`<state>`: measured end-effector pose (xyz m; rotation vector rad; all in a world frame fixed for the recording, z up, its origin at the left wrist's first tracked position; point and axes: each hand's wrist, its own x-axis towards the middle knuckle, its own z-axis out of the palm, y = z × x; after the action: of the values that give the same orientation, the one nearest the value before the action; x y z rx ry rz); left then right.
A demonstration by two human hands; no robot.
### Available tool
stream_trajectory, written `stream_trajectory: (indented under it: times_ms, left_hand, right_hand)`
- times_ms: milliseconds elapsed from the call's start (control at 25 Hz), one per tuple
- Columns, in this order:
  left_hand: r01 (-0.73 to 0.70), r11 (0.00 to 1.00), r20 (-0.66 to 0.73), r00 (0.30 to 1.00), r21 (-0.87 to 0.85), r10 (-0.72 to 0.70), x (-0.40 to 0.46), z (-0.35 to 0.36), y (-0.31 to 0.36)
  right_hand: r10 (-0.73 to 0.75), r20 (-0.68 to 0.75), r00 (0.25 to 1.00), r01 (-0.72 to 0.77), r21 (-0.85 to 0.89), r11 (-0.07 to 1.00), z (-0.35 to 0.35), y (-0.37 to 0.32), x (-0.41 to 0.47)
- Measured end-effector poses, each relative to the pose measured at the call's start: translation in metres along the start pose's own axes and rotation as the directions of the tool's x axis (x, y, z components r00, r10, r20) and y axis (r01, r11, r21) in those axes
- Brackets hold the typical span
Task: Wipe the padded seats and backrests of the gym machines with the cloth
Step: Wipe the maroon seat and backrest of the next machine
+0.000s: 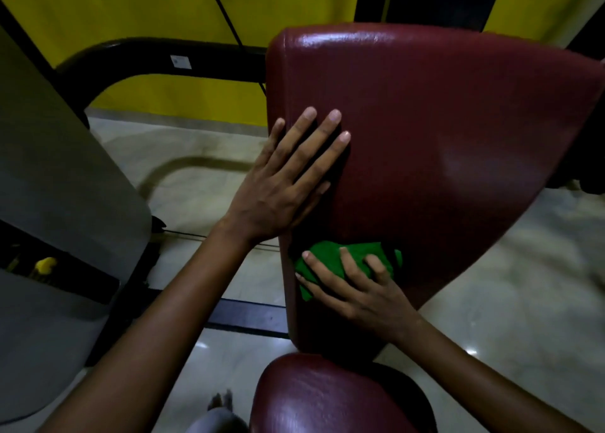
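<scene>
Both hands are on the backrest [442, 131], a glossy maroon vinyl pad, rounded at its corners, its long axis running from the near narrow end up to the wide far end. Left hand [288, 177] lies flat, fingers straight and spread, by the pad's left edge. Just below it, the right hand [357, 285] presses a crumpled green cloth [324, 262] with bent fingers. Nearer still sits the rounded maroon seat [327, 396].

Bare forearms (no sleeves), ringless fingers [329, 128]
</scene>
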<state>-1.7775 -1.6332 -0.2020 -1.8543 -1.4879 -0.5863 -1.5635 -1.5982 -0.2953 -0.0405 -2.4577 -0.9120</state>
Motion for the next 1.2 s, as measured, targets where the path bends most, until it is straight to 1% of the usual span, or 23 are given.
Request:
stream_trajectory:
  times_ms: [80,120,160,240,280,320,400,440,480,600,640,680,760,800,840,920,960,1000,1040,1120,1160,1200]
  left_hand:
    - [0.002,1.000,0.009,1.000,0.002,-0.002,0.001,-0.003,-0.002]
    - [0.002,1.000,0.018,1.000,-0.006,-0.002,0.001,-0.003,-0.003]
    - [0.002,1.000,0.027,1.000,-0.011,-0.002,0.001,-0.003,-0.003]
    - [0.000,1.000,0.030,1.000,0.007,0.000,0.001,-0.002,-0.003]
    - [0.002,1.000,0.036,0.999,0.017,-0.002,-0.001,-0.002,-0.001]
    - [0.013,0.999,0.036,0.999,0.032,-0.014,-0.001,-0.002,0.002]
    - [0.048,0.998,0.029,0.998,0.047,-0.050,-0.003,0.000,0.009]
    - [0.060,0.998,0.035,0.997,0.032,-0.062,-0.004,0.001,0.013]
    - [0.066,0.997,0.042,0.997,0.025,-0.067,-0.007,0.002,0.015]
    - [0.054,0.998,0.055,0.997,0.013,-0.055,-0.020,0.005,0.020]
    - [0.034,0.999,0.058,0.998,-0.001,-0.034,-0.024,0.006,0.020]
    - [0.016,1.000,0.065,0.998,-0.010,-0.015,-0.029,0.007,0.021]
    - [-0.013,1.000,0.087,0.996,0.003,0.013,-0.043,0.009,0.024]
    - [-0.030,0.999,0.094,0.995,0.012,0.029,-0.051,0.010,0.026]
    - [-0.051,0.999,0.099,0.994,0.015,0.049,-0.057,0.012,0.027]
    - [-0.077,0.997,0.105,0.992,0.004,0.076,-0.064,0.011,0.027]
    - [-0.080,0.997,0.109,0.991,-0.002,0.079,-0.065,0.011,0.026]
    - [-0.075,0.997,0.113,0.991,-0.009,0.076,-0.065,0.011,0.026]
    - [-0.070,0.997,0.115,0.991,-0.015,0.071,-0.066,0.011,0.025]
    - [-0.065,0.998,0.117,0.991,-0.011,0.065,-0.069,0.012,0.027]
    - [-0.065,0.998,0.119,0.991,-0.005,0.065,-0.070,0.013,0.029]
    - [-0.068,0.998,0.121,0.990,0.000,0.068,-0.073,0.014,0.030]
  right_hand:
    - [-0.188,0.036,0.982,0.187,0.020,0.982,0.003,-0.002,-0.006]
    - [-0.229,0.051,0.972,0.227,0.049,0.973,0.004,0.001,-0.006]
    - [-0.209,0.046,0.977,0.207,0.058,0.977,0.003,0.005,-0.005]
    - [-0.051,0.008,0.999,0.051,0.017,0.999,0.004,0.003,-0.001]
    - [-0.003,0.010,1.000,0.003,0.007,1.000,0.006,-0.005,-0.004]
    - [-0.022,0.023,0.999,0.022,-0.001,1.000,0.010,-0.014,-0.009]
    - [-0.178,0.079,0.981,0.179,-0.005,0.984,0.017,-0.027,-0.018]
    - [-0.213,0.101,0.972,0.210,0.037,0.977,0.017,-0.028,-0.021]
    - [-0.194,0.092,0.977,0.188,0.067,0.980,0.016,-0.025,-0.020]
    - [0.036,0.011,0.999,-0.037,0.067,0.997,0.014,-0.020,-0.013]
    - [0.056,0.012,0.998,-0.057,0.046,0.997,0.017,-0.025,-0.016]
    - [0.019,0.041,0.999,-0.020,0.026,0.999,0.020,-0.033,-0.022]
    - [-0.129,0.109,0.986,0.124,0.047,0.991,0.025,-0.048,-0.035]
    - [-0.153,0.129,0.980,0.144,0.074,0.987,0.025,-0.050,-0.037]
    - [-0.126,0.127,0.984,0.116,0.084,0.990,0.022,-0.047,-0.034]
    - [0.019,0.069,0.997,-0.023,0.061,0.998,0.019,-0.040,-0.028]
    - [0.063,0.042,0.997,-0.066,0.050,0.997,0.019,-0.038,-0.026]
    - [0.051,0.046,0.998,-0.054,0.050,0.997,0.021,-0.039,-0.028]
    - [-0.011,0.072,0.997,0.007,0.059,0.998,0.025,-0.043,-0.034]
    - [-0.171,0.151,0.974,0.161,0.073,0.984,0.031,-0.054,-0.046]
    - [-0.210,0.174,0.962,0.198,0.085,0.976,0.031,-0.058,-0.048]
    - [-0.219,0.178,0.959,0.202,0.105,0.974,0.030,-0.058,-0.047]
